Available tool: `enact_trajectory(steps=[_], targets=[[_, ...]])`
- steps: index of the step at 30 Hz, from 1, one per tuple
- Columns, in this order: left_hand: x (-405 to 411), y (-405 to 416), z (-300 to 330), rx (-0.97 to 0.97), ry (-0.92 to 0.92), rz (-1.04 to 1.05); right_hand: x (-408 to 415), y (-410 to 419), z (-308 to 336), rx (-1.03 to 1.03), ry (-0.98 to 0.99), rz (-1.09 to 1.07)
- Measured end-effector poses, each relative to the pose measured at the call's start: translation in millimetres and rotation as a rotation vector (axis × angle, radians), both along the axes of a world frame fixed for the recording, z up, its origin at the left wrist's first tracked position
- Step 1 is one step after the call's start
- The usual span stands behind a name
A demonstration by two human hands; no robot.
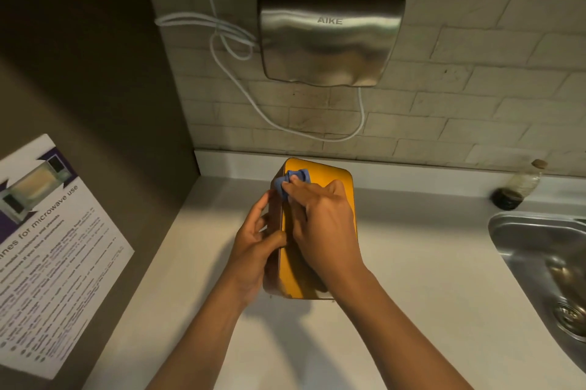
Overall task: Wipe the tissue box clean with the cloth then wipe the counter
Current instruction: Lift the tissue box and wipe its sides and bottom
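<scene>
We are wiping the box (320,231), which is standing on the counter (428,278) near the middle, close to the back wall at twelve o'clock. Our right hand (320,221) is lying across the yellow top, its fingers pressing a small bunched blue cloth (290,181) against the far left corner. Our left hand (257,247) is bracing the box from nine o'clock, thumb curling over the near top edge and fingers against the darker side. We are judging the box as light, stiff and rather smooth, likely to skid under a hard stroke, so the steadying grip on its side wall is mattering. The cloth looks soft and thin, easily folded over edges. At three o'clock the sink (539,250) is sitting, with a bottle (520,186) behind it. The counter wipe is not yet begun.
</scene>
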State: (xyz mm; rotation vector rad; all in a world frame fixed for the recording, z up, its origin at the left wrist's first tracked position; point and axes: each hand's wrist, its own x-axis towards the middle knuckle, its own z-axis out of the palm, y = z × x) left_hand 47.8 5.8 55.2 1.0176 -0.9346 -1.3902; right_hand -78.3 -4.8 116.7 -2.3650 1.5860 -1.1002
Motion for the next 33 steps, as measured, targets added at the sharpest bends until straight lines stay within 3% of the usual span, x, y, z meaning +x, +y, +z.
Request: enact_trajectory(steps=[6,14,19,25,28,33], targets=[[1.5,5.5,0.4,0.032,0.065,-0.034,-7.1,-19.1,12.4,-0.144,-0.008,-0.075],[3.5,5.7,0.7,-0.01,0.059,-0.002,7.0,-2.4,3.0,-0.147,0.082,-0.03],[1.9,6.5,4.4,-0.02,0.047,-0.029,-16.0,-25.0,19.2,-0.129,0.028,-0.135],[-1.0,3.2,1.9,-0.056,0.064,-0.012,6.7,9.8,12.3,-0.086,-0.007,0.019],[0.6,3.7,-1.0,-0.044,0.068,0.011,3.4,-1.8,11.3,-0.13,0.005,-0.045],[5.4,6.9,-6.4,-0.038,0.089,0.039,-36.9,-30.0,9.2,-0.031,0.046,-0.189]])
